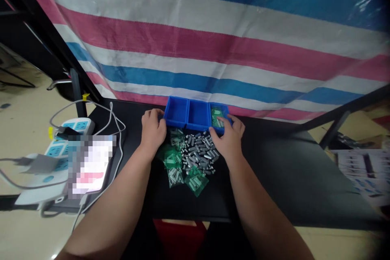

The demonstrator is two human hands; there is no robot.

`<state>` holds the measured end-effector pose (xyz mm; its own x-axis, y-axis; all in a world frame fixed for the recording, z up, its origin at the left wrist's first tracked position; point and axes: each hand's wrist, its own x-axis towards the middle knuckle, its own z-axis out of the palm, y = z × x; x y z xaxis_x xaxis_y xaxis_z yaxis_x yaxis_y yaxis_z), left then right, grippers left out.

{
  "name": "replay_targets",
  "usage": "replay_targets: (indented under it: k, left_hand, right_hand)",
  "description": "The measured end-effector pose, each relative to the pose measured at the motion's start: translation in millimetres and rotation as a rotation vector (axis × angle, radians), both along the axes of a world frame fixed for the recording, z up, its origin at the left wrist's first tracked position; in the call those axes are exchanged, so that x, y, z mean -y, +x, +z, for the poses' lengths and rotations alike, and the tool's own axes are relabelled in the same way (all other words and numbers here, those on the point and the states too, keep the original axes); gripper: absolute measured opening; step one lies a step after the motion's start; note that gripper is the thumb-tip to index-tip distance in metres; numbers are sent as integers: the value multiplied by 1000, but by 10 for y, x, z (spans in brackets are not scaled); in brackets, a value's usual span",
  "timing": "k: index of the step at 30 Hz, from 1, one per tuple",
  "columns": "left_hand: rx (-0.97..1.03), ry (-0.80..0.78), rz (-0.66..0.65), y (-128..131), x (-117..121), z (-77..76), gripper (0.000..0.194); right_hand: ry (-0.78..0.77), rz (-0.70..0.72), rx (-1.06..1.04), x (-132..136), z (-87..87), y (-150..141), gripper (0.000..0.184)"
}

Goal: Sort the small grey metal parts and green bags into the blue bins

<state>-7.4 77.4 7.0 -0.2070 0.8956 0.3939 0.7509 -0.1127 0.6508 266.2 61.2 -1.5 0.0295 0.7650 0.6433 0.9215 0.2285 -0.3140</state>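
Three blue plastic bins (pixel 198 114) stand side by side in a row at the back of the black table. My left hand (pixel 153 129) is closed against the left end of the row, with fingertips and thumb at the left bin's side. At the other end my right hand (pixel 229 135) grips the right bin (pixel 224 109), thumb at its front and fingers over its right part. Green packets (pixel 217 112) lie inside that bin; the left and middle bins hold nothing visible. Between my forearms sit a pile of small grey and silver metal cylinders (pixel 199 152) and green bags of silver pieces (pixel 196 180).
On the left lie a white power strip (pixel 57 150) with plugs and loose cables, and a phone-like device (pixel 93 164) with a blurred screen. A striped plastic sheet (pixel 201 44) hangs behind the table. Printed papers (pixel 362 170) are at the far right.
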Motion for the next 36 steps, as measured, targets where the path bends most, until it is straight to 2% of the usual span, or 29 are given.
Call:
replay_targets:
  k: [2,4,5,7,9,13,16,19,21,24,26,29,31,34,36]
  left_hand:
    - [-97,-140,19,-54,21,43,23]
    - [-151,-325,-32,-72,59,89,19]
    - [-167,-406,-66,-65,80,106,19]
    - [-200,-501,-107,-23,113,123,28]
    - [-241,-526,-112,35,129,115,35]
    - [-330,-531,-141,77,125,72,29]
    - [-299,-494,-161,-13,129,95,25]
    - [-126,-408,-168,-121,148,188,20]
    - [39,-293,-191,-129,170,262,20]
    - [325,-149,-373,2,226,340,23]
    - [425,-135,-530,139,273,362,24]
    - [356,-140,-649,269,315,354,22]
    - [242,-159,-606,244,300,320,22]
    - [-5,-239,-400,68,221,222,25]
    - [-191,-292,-334,-64,164,136,28]
  right_hand:
    - [-29,184,12,119,112,-164,32]
    - [-145,408,51,224,191,-331,25]
    - [-195,477,70,263,214,-400,25]
    - [-258,554,87,306,231,-487,25]
    - [-278,573,72,305,218,-499,26]
    - [-282,571,-4,240,168,-415,22]
    - [-276,560,-63,205,152,-368,17]
    - [-269,522,-138,198,157,-355,17]
    - [-255,507,-215,201,156,-365,21]
    - [-251,553,-445,207,129,-413,42]
    - [-293,616,-665,209,98,-456,51]
    - [-409,655,-892,189,52,-464,37]
    - [-392,589,-917,145,33,-393,29]
    - [-110,353,-830,21,34,-179,28]
    - [93,169,-685,-82,55,-21,30]
